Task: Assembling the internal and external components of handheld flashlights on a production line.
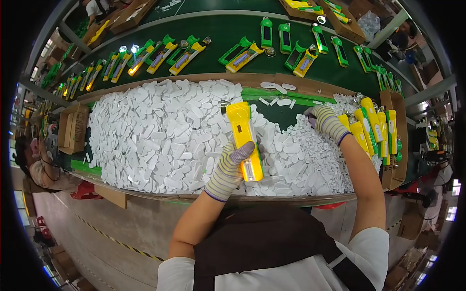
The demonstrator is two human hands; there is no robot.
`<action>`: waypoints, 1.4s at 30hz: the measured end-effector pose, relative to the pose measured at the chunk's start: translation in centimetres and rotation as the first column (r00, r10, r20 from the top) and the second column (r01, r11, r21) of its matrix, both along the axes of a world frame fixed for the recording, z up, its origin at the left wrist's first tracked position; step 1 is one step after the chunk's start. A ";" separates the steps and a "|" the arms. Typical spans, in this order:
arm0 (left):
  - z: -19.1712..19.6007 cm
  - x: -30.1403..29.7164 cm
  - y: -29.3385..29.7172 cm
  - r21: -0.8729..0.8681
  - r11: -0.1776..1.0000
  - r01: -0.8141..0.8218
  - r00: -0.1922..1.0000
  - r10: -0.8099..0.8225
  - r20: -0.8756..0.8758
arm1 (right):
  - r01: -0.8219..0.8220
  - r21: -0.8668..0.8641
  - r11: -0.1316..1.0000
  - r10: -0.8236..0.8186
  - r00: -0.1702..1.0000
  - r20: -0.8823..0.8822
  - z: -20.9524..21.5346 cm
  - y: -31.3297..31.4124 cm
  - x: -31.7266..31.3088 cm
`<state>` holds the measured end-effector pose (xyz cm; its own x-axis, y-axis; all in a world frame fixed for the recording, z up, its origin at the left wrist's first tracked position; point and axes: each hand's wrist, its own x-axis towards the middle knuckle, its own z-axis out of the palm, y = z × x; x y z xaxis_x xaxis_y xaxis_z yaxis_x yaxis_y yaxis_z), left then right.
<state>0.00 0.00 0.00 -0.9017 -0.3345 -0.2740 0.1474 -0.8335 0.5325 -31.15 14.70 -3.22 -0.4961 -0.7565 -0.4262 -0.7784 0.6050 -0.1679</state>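
Observation:
In a striped glove, my left hand point(224, 169) grips a yellow flashlight point(239, 121) with green edging around its body. The thumb lies across the yellow case, below a small dark slot; a clear rectangular window shows at the end nearest me. My right hand point(328, 122), gloved the same way, is at the back right of the small white parts point(318, 155). Its fingers are curled together and point down; whatever they hold is hidden. A wide heap of flat, oblong white plastic pieces point(150, 131) spreads under and left of the flashlight.
Several yellow-and-green flashlights point(371, 119) lie right of my right hand, by a cardboard box wall point(399, 165). Across the back, a green conveyor belt point(218, 31) carries opened flashlights point(189, 56). A small carton point(74, 127) stands at far left. Another person point(43, 167) sits beyond it.

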 end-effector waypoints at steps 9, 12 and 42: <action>0.2 0.1 0.4 -0.015 0.999 0.031 0.996 -0.029 0.089 | -0.147 -0.022 0.989 0.147 0.989 -0.007 2.0 -2.4 2.6; 1.1 -0.3 0.9 -0.091 0.995 0.032 0.998 -0.027 0.056 | -0.120 -0.080 0.990 0.122 0.992 0.025 2.3 -2.3 3.6; -0.2 -2.3 1.1 -0.197 0.980 0.008 0.997 0.006 0.071 | 0.051 -0.711 0.701 -0.078 0.997 -0.005 2.2 -3.0 9.9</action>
<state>-2.28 1.06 -0.25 -0.8825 -0.3877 -0.2662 0.1027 -0.7113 0.6953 -21.24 11.72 -0.98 -0.5587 -0.7936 0.2409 -0.7548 0.3661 -0.5442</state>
